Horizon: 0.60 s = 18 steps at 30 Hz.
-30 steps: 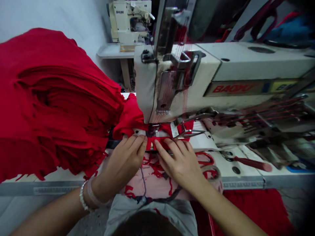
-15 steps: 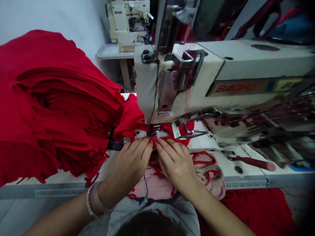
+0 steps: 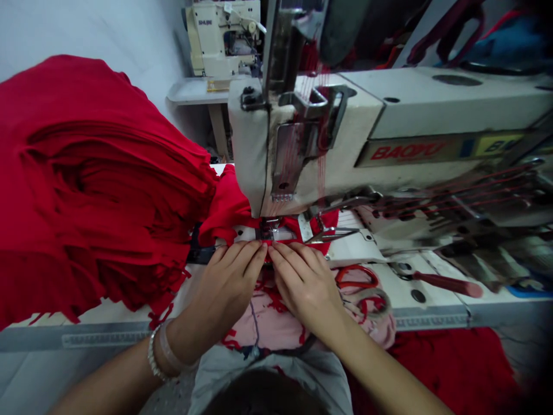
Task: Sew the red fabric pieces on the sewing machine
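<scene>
Both my hands sit at the front of the sewing machine's needle area, fingertips meeting on a strip of red knit fabric (image 3: 298,227). My left hand (image 3: 224,291) presses the strip just in front of the metal presser foot (image 3: 270,231). My right hand (image 3: 305,285) presses beside it, fingers angled inward. The red fabric bunches up to the left of the foot (image 3: 228,207) and runs into a large pile of red cloth (image 3: 86,184). My fingers hide part of the strip's front edge.
The cream BAOYU machine head (image 3: 345,150) fills the right, with red threads running through it. Red-handled scissors (image 3: 356,276) and a red-handled screwdriver (image 3: 449,284) lie on the machine bed. Pink cloth with red scraps (image 3: 246,323) lies below my hands. Another sewing machine (image 3: 220,40) stands behind.
My fingertips have drawn inward and now meet over the red strip. The view has drifted slightly, so the machine sits a little further left.
</scene>
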Tool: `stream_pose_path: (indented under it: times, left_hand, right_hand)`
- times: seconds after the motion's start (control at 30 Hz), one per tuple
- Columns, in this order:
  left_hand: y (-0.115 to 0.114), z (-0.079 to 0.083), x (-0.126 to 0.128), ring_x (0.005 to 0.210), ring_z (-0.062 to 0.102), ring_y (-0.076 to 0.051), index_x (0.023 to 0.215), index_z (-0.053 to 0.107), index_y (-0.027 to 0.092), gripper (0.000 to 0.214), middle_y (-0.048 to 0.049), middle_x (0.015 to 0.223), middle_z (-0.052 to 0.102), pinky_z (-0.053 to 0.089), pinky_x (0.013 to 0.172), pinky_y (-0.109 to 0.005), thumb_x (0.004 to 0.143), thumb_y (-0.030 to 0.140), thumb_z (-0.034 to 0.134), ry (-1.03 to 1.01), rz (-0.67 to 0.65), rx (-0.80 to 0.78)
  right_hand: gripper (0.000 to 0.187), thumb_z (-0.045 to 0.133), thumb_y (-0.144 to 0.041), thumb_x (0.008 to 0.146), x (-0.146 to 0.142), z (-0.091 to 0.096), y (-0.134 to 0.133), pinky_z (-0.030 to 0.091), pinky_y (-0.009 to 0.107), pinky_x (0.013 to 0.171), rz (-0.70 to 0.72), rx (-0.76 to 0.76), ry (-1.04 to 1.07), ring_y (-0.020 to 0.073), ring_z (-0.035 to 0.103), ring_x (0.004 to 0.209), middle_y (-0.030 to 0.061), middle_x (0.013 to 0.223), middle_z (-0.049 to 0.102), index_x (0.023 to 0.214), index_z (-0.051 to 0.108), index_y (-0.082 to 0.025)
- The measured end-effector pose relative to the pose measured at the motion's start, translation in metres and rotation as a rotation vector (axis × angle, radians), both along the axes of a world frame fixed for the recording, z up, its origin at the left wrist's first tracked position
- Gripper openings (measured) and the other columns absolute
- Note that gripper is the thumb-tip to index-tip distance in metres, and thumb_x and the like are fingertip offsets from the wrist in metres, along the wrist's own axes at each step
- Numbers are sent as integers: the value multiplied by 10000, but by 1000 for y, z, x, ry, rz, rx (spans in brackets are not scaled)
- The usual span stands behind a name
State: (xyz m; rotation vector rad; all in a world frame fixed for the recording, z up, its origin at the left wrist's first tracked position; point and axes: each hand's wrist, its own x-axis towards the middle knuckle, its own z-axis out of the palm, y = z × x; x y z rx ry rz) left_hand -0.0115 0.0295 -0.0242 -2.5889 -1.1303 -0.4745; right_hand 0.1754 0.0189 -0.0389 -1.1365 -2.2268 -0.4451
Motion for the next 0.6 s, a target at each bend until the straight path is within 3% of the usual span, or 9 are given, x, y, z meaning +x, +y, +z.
stream_pose_path:
  times: [0.43, 0.6]
  left_hand:
    - [1, -5, 4, 1220, 514, -314, 1315, 507, 31, 395, -196, 1351, 531, 459, 1026, -452, 939, 77, 398, 2, 24, -35]
    - [5, -7, 1, 1195, 537, -293, 1302, 517, 44, 389, -174, 1303, 572, 483, 1022, -439, 928, 56, 411, -56, -33, -14]
  right_hand:
    - [304, 496, -165, 941, -8, 3, 12, 469, 398, 791, -80, -40, -10, 264, 553, 1053, 109, 1185, 680, 1181, 661, -77]
    - [266, 481, -162, 958, -4, 2, 16, 508, 387, 799, -14, -109, 99, 237, 604, 1017, 114, 1112, 696, 1119, 683, -96]
